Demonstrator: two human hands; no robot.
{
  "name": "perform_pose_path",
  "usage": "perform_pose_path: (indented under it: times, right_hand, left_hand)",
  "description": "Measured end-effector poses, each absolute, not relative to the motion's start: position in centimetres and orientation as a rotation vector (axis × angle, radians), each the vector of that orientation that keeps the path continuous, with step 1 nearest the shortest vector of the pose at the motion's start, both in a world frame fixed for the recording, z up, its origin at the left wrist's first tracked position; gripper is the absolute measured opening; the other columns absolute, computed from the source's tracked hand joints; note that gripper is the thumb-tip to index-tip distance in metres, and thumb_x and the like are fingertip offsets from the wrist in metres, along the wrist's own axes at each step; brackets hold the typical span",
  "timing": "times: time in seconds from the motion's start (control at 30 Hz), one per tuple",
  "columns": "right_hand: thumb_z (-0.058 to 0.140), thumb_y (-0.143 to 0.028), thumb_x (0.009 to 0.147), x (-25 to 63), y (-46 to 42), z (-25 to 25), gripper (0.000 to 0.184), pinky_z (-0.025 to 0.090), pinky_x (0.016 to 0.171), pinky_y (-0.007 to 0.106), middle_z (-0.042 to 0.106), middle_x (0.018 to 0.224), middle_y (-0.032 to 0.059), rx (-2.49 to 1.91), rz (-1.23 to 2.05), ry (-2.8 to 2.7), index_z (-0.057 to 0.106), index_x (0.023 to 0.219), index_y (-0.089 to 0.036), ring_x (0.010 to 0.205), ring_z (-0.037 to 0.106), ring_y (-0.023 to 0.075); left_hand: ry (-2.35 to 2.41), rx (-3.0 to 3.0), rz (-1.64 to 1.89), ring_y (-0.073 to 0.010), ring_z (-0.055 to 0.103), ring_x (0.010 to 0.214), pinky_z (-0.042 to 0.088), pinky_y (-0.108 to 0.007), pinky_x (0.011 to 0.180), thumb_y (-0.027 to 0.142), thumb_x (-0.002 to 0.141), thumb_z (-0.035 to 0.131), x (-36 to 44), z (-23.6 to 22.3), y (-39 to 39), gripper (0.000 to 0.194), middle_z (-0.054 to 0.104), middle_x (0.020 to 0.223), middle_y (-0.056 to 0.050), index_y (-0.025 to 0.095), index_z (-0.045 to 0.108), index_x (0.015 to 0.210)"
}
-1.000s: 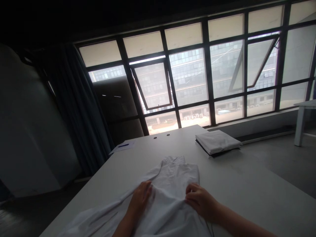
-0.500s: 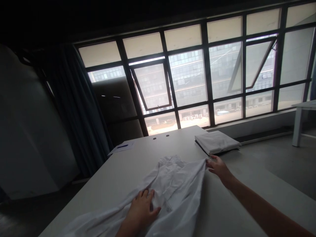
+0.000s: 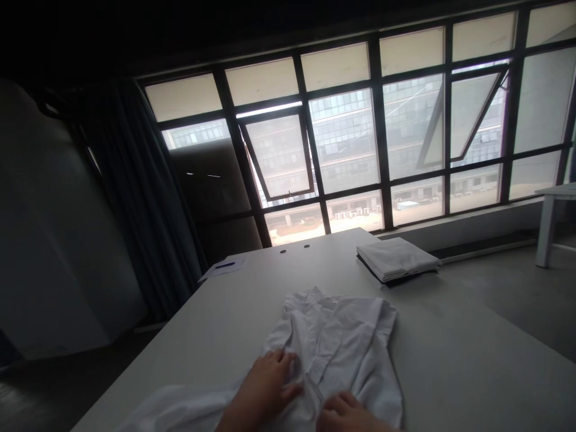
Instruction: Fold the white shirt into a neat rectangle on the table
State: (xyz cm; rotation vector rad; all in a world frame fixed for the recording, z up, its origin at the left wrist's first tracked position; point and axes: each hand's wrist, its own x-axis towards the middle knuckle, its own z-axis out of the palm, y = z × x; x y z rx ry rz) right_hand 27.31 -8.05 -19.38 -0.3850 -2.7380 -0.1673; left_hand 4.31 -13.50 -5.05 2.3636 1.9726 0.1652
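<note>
A crumpled white button-front shirt (image 3: 338, 342) lies on the pale grey table (image 3: 454, 342), its collar area towards the far side and one sleeve trailing to the lower left. My left hand (image 3: 265, 384) rests on the shirt's near left part, fingers curled into a fold. At the bottom edge of the view, my right hand (image 3: 342, 414) lies on the shirt's lower part, only partly visible. Neither hand touches anything else.
A folded white cloth stack (image 3: 396, 258) sits on a dark board at the table's far right. A sheet of paper with a blue pen (image 3: 224, 267) lies at the far left. The table edge runs down both sides; a curtain and large windows stand beyond.
My right hand has moved from the shirt's far right edge to its near lower part. The shirt's right side now lies spread out flatter and wider. My left hand has shifted slightly right.
</note>
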Motion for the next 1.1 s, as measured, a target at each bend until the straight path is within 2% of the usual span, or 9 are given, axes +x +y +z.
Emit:
perform_pose_path:
  times: [0.13, 0.3, 0.43, 0.6, 0.7, 0.8, 0.93, 1.0, 1.1]
  right_hand:
    - [0.070, -0.020, 0.076, 30.5, -7.1, -12.6, 0.015, 0.043, 0.089, 0.024, 0.067, 0.096, -0.0005, -0.515, 0.293, -2.839, 0.072, 0.091, -0.025, 0.092, 0.058, 0.0157]
    - [0.054, -0.016, 0.078, 36.7, -3.7, -5.9, 0.026, 0.044, 0.077, 0.020, 0.068, 0.091, 0.0038, -1.069, 0.597, -2.552, 0.073, 0.095, -0.018, 0.083, 0.060, 0.0139]
    - [0.051, -0.031, 0.093, 40.9, -0.3, -4.4, 0.035, 0.046, 0.080, 0.028, 0.068, 0.086, 0.0064, -1.383, 0.306, -2.432, 0.063, 0.122, -0.017, 0.080, 0.063, 0.0187]
    - [0.062, -0.022, 0.083, 41.8, -0.7, -3.7, 0.035, 0.032, 0.105, 0.055, 0.066, 0.107, 0.0191, -1.652, -0.116, -2.342, 0.067, 0.116, -0.012, 0.108, 0.058, 0.0361]
    - [0.062, -0.027, 0.083, 39.0, -3.4, -3.3, 0.036, 0.036, 0.105, 0.052, 0.063, 0.116, 0.0155, -1.508, -0.100, -2.441, 0.069, 0.117, -0.018, 0.112, 0.055, 0.0339]
    - [0.062, -0.038, 0.087, 35.7, -6.5, -4.2, 0.053, 0.037, 0.111, 0.044, 0.055, 0.135, 0.0122, -1.189, 0.167, -2.550, 0.059, 0.138, -0.025, 0.127, 0.050, 0.0297]
    - [0.061, -0.062, 0.088, 33.8, -8.3, -7.1, 0.078, 0.014, 0.118, 0.066, 0.031, 0.159, 0.0140, -1.148, 0.349, -2.675, 0.040, 0.155, -0.028, 0.147, 0.024, 0.0422]
    - [0.053, -0.061, 0.094, 33.9, -8.3, -8.0, 0.069, 0.004, 0.115, 0.073, 0.025, 0.162, 0.0121, -1.085, 0.330, -2.721, 0.039, 0.155, -0.031, 0.150, 0.014, 0.0441]
    - [0.051, -0.046, 0.098, 34.2, -8.3, -7.9, 0.058, 0.007, 0.115, 0.073, 0.028, 0.161, 0.0112, -0.921, 0.338, -2.735, 0.041, 0.153, -0.033, 0.150, 0.016, 0.0416]
  left_hand:
    - [2.289, 2.266, 0.158, -0.0322, 0.037, 0.143, 0.028, -0.046, 0.118, 0.054, 0.090, 0.051, -0.5, -7.5, -10.7, 0.067, 0.045, 0.153, -0.013, 0.022, 0.048, 0.149]
    - [2.391, 2.118, 0.147, -0.0332, 0.046, 0.133, 0.038, -0.049, 0.107, 0.057, 0.095, 0.036, -5.3, -9.9, -9.3, 0.068, 0.047, 0.149, -0.015, 0.019, 0.046, 0.150]
    - [2.350, 2.136, 0.145, -0.0333, 0.047, 0.131, 0.040, -0.048, 0.105, 0.057, 0.092, 0.042, -4.7, -9.0, -9.9, 0.069, 0.049, 0.147, -0.015, 0.019, 0.045, 0.149]
    - [2.109, 2.372, 0.091, -0.0286, 0.058, 0.114, 0.045, -0.040, 0.098, 0.026, 0.087, 0.047, 0.0, -6.1, -11.1, 0.035, 0.064, 0.122, -0.011, 0.019, 0.066, 0.115]
    - [1.904, 2.451, 0.170, -0.0229, 0.063, 0.101, 0.048, -0.033, 0.091, 0.022, 0.087, 0.047, 3.8, -5.9, -11.8, 0.024, 0.067, 0.111, -0.007, 0.022, 0.065, 0.102]
    - [1.591, 2.530, 0.351, -0.0205, 0.063, 0.098, 0.049, -0.029, 0.089, 0.025, 0.087, 0.053, 7.4, -7.3, -12.0, 0.019, 0.067, 0.112, -0.004, 0.025, 0.063, 0.103]
    - [1.391, 2.644, 0.524, -0.0252, 0.054, 0.117, 0.042, -0.035, 0.106, 0.028, 0.083, 0.061, 9.5, -9.4, -12.0, 0.034, 0.062, 0.128, -0.007, 0.026, 0.061, 0.117]
    - [1.465, 2.637, 0.614, -0.0274, 0.048, 0.127, 0.036, -0.038, 0.113, 0.029, 0.081, 0.065, 8.9, -9.4, -12.0, 0.047, 0.055, 0.139, -0.009, 0.026, 0.057, 0.127]
    - [1.568, 2.637, 0.631, -0.0314, 0.026, 0.147, 0.022, -0.044, 0.123, 0.034, 0.078, 0.071, 7.2, -8.5, -12.1, 0.076, 0.030, 0.161, -0.008, 0.028, 0.041, 0.148]
